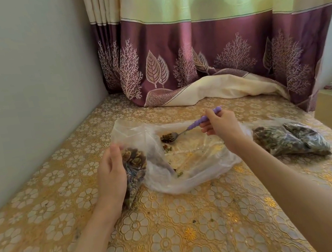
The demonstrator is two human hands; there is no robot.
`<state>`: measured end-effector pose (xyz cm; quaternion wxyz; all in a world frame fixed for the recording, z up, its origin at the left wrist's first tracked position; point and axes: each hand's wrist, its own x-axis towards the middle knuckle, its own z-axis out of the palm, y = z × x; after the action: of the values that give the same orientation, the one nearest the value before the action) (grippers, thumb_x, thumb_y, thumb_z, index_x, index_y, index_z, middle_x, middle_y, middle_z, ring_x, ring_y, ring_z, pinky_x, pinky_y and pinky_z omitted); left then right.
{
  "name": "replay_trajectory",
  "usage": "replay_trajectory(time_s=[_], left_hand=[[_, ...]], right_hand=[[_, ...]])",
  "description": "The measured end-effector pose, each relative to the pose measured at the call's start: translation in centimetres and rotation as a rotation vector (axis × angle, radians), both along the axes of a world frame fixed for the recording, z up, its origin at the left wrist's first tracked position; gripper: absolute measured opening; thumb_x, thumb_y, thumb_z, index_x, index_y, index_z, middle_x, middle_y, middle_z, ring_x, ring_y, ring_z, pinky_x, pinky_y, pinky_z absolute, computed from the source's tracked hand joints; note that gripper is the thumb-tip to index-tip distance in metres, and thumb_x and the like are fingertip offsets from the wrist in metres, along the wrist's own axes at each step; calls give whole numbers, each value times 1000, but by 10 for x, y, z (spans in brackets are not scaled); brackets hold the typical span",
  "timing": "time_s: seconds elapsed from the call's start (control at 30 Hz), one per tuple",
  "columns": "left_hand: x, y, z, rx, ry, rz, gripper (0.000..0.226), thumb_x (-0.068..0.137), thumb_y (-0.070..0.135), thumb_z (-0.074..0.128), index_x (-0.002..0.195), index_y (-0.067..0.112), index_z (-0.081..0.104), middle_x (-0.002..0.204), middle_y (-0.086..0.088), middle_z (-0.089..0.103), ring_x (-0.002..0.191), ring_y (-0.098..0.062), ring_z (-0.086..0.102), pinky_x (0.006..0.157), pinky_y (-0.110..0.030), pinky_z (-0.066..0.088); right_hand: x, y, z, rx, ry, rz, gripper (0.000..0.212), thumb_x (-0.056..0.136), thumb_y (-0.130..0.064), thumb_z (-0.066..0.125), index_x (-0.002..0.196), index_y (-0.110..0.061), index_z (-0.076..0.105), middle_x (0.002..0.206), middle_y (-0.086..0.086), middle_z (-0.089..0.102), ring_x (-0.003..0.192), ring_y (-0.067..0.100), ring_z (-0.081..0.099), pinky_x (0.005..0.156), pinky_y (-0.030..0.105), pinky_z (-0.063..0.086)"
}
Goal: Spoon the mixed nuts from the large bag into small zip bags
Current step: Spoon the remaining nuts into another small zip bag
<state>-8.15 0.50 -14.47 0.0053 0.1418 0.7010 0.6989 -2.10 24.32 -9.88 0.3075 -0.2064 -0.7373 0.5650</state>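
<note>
1. The worktop (175, 231) wore a gold floral cover, and the large bag (198, 164) lay crumpled and nearly flat near its middle; every place below is told from that bag.
2. Just left of the large bag, the left hand (112, 176) had its grip curled round a small zip bag (135, 168) packed with mixed nuts, the bag's lower corner touching the worktop.
3. Inside the large bag only a few nuts (167, 148) remained (scattered bits, mostly toward its left side).
4. Above the bag's far edge, the right hand (222, 126) pinched the purple handle of a spoon (194, 125), its grip closed on it; the spoon's bowl, heaped with nuts, hung over the bag's interior, pointing left.
5. Right of the large bag, close beside it, lay filled bags (290, 140) of nuts on the worktop.
6. Behind the bag, a purple and cream curtain (213, 44) pooled onto the worktop's far edge.
</note>
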Motion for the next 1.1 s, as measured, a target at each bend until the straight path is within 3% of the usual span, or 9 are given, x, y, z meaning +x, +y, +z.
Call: replay_trajectory(time_s=[0.1, 0.2, 0.33, 0.4, 0.47, 0.63, 0.77, 0.93, 1.1], left_hand=[[-1, 0, -1, 5, -8, -2, 45, 83, 63, 29, 98, 33, 58, 107, -3, 62, 105, -24, 58, 89, -52, 49], [-1, -1, -1, 16, -16, -15, 47, 80, 66, 29, 97, 34, 59, 106, -3, 63, 104, -24, 59, 87, -50, 51], [-1, -1, -2, 13, 15, -5, 43, 80, 65, 29, 91, 37, 59, 100, 2, 64, 98, -17, 60, 75, -34, 52], [-1, -1, -2, 11, 13, -1, 42, 80, 66, 29, 89, 38, 58, 99, 3, 64, 97, -15, 60, 73, -33, 52], [0, -1, -2, 10, 11, 0, 42, 80, 66, 29, 89, 38, 58, 99, 3, 63, 97, -16, 60, 78, -37, 53], [1, -1, -2, 12, 16, -17, 45, 81, 66, 29, 93, 35, 60, 99, 0, 64, 97, -20, 61, 80, -43, 53], [3, -1, -2, 5, 27, -38, 41, 82, 65, 30, 90, 37, 59, 94, 5, 64, 92, -13, 62, 72, -32, 52], [3, -2, -2, -31, 48, -51, 38, 84, 62, 29, 93, 38, 57, 94, 7, 63, 92, -12, 61, 75, -36, 52], [9, -3, 0, -50, 127, -58, 34, 85, 57, 29, 92, 35, 54, 85, 14, 61, 81, 1, 59, 70, -28, 49]], right_hand=[[-6, -4, -6, -153, -13, 85, 57, 96, -10, 40, 45, -12, 64, 57, 3, 70, 47, 8, 52, 47, 19, 43], [-7, -6, -14, -342, -39, 163, 36, 96, -8, 37, 65, -6, 55, 69, 12, 73, 55, 13, 52, 52, 21, 43], [-1, -6, -20, -566, -65, 173, 32, 94, -5, 35, 71, -3, 57, 66, 11, 72, 53, 11, 59, 51, 17, 50], [3, -5, -18, -605, -51, 156, 38, 92, -4, 35, 65, -3, 62, 62, 9, 71, 53, 11, 58, 50, 17, 50], [7, -3, -15, -606, -36, 123, 49, 91, -5, 37, 53, -6, 68, 58, 7, 70, 53, 11, 57, 49, 16, 50], [21, 3, 1, -610, 26, 40, 22, 90, -5, 40, 76, -3, 57, 65, 9, 71, 53, 11, 58, 47, 18, 49], [32, 0, 25, -568, 84, 57, 29, 90, -5, 39, 69, -3, 59, 74, 14, 71, 53, 11, 57, 48, 18, 48], [34, -17, 60, -528, 155, 122, 29, 93, -12, 42, 73, -4, 60, 62, 8, 66, 47, 9, 57, 45, 16, 47], [34, -41, 80, -349, 115, 250, 27, 94, -12, 43, 75, -5, 62, 61, 5, 68, 51, 9, 59, 49, 17, 50]])
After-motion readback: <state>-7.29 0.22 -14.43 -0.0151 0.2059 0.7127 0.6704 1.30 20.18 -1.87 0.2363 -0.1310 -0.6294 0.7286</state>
